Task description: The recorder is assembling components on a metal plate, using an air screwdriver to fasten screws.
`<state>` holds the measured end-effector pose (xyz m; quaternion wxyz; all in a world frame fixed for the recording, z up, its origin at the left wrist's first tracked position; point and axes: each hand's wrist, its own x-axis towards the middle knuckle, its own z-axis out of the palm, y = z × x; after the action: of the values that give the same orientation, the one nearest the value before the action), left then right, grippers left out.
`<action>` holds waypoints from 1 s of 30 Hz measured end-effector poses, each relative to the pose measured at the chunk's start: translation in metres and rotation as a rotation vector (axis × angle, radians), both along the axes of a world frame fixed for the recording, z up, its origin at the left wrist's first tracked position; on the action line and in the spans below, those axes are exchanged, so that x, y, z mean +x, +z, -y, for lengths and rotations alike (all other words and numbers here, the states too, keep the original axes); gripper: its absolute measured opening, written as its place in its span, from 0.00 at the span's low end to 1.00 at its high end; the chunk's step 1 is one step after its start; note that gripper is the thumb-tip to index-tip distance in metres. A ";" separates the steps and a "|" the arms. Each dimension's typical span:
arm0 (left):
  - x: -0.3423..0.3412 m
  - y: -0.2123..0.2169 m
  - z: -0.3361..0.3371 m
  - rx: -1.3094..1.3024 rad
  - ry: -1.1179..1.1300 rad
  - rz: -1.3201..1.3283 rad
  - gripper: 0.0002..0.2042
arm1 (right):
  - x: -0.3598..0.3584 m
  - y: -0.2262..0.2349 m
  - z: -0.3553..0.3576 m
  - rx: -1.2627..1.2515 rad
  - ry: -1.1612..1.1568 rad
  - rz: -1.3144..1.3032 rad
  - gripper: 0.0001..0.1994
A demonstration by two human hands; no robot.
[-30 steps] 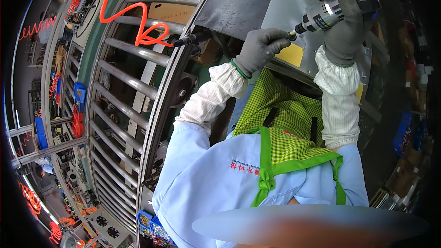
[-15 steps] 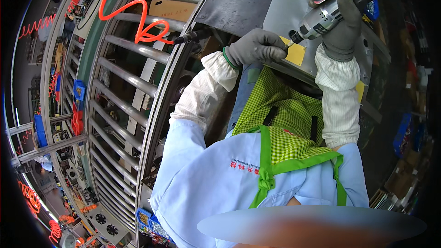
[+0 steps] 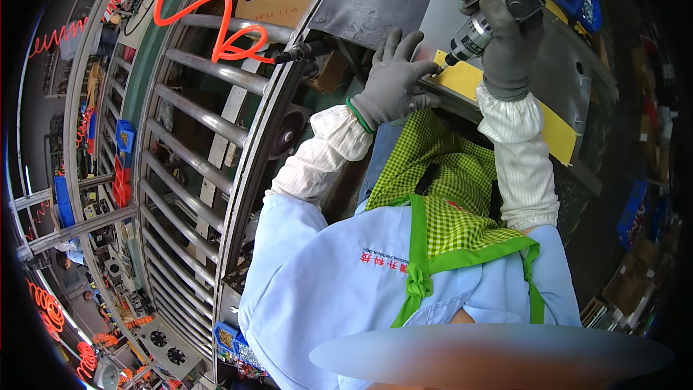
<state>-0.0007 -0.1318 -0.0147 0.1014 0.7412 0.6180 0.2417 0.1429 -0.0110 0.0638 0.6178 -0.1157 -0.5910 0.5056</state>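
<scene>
My right hand (image 3: 503, 58), in a grey glove, grips a silver power tool (image 3: 471, 37) with a dark narrow nose and a green rear part. The nose points down to the left and meets the corner of a yellow strip (image 3: 462, 79), which lies along the near edge of a grey metal panel (image 3: 564, 65). Whether the tip is inside a hole cannot be seen. Beside that corner, my gloved left hand (image 3: 395, 83) is open with fingers spread, its thumb close to the tool's tip. My right wrist hides the strip's middle.
A roller conveyor (image 3: 206, 124) runs along my left, with a cardboard box (image 3: 271, 9) beyond its rollers. An orange coiled hose (image 3: 229, 22) hangs over it, ending in a black fitting (image 3: 303, 51). A dark plate (image 3: 368, 0) adjoins the panel; blue bins (image 3: 581, 3) sit at far right.
My left hand has let go at the tool's nose and spread its fingers. The tool has come down and left, its nose now at the yellow strip. More of the strip shows.
</scene>
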 end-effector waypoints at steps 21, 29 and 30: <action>0.002 -0.023 0.003 0.050 0.080 0.487 0.19 | -0.008 -0.001 0.029 0.291 0.084 0.116 0.19; 0.004 -0.029 0.001 0.115 0.073 0.541 0.20 | -0.017 -0.004 0.026 0.217 0.033 0.223 0.15; 0.004 -0.029 0.002 0.104 0.079 0.543 0.20 | -0.017 -0.005 0.026 0.215 0.028 0.223 0.15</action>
<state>0.0029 -0.1333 -0.0441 0.2155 0.6288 0.5834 0.4667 0.1258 -0.0367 0.0587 0.5502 -0.0962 -0.7081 0.4321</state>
